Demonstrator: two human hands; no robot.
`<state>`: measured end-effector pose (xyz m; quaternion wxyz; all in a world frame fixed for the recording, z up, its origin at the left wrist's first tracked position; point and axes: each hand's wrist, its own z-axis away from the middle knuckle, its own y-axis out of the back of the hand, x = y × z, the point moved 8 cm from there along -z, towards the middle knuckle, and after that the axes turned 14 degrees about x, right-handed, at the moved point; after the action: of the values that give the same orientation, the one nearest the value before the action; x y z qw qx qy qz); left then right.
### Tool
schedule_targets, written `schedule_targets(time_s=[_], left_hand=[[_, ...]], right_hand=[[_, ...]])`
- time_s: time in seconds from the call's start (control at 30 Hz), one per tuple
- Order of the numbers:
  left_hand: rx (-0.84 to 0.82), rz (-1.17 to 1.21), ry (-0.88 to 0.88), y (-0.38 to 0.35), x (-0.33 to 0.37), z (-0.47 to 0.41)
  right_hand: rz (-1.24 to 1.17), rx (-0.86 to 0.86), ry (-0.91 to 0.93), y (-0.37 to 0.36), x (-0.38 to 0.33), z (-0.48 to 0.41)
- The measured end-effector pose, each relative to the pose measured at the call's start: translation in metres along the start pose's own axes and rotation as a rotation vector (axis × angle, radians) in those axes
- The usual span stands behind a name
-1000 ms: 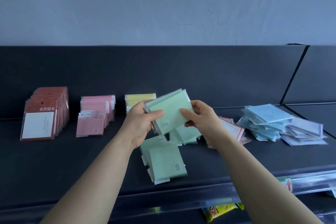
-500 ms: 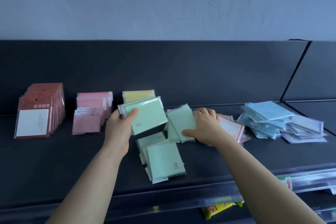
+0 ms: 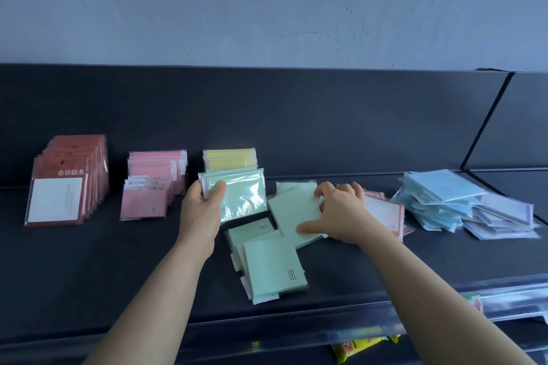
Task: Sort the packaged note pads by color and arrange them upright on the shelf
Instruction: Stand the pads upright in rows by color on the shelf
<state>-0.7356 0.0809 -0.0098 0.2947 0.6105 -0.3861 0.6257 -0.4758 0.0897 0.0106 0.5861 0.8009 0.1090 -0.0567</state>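
The left hand grips a small green stack by its left end, thumb curled onto the front face and the fingers hidden behind. The stack stands nearly upright, long axis running left to right with the right end slightly lower, its glossy face turned toward the camera. It sits over the middle of the shelf, just in front of the upright yellow pads, covering their lower part. How many packs it holds is hard to make out under the glare. The right hand reaches down onto flat green pads just right of the stack, fingers curled over their far edge and thumb along the near edge, seemingly pinching them; whether they are lifted off the shelf cannot be told. These pads lie askew, long axis slanting from near right to far left. A front green pile lies flat nearer the shelf lip, printed corners pointing right. The right hand and wrist cover much of the white pads with red borders. Farther right a loose blue heap overlaps lavender packs. At left, pink pads and red-brown pads stand in upright rows facing forward. Below the shelf edge a yellow packet is cut off.
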Motion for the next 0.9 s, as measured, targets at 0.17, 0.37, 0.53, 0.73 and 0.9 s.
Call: schedule_targets(time_s=[0.17,0.37,0.53,0.73,0.9], left_hand=[[0.003,0.006,-0.030,0.000,0.004,-0.002],[0.025,-0.027,-0.071,0.006,0.011,-0.010],[-0.022,-0.011,-0.018,-0.001,0.014,-0.009],[-0.250,0.041,0.044,-0.032,0.016,0.010],[-0.244,-0.047,-0.092,-0.036,0.022,0.012]], right_hand=[[-0.203,-0.040,-0.102,0.005,-0.002,0.003],[-0.360,0.156,-0.185,0.023,0.012,-0.007],[-0.842,0.328,-0.210,0.052,0.009,-0.013],[-0.977,0.180,-0.184,0.041,-0.025,-0.017],[-0.811,0.200,-0.194,0.021,-0.026,-0.026]])
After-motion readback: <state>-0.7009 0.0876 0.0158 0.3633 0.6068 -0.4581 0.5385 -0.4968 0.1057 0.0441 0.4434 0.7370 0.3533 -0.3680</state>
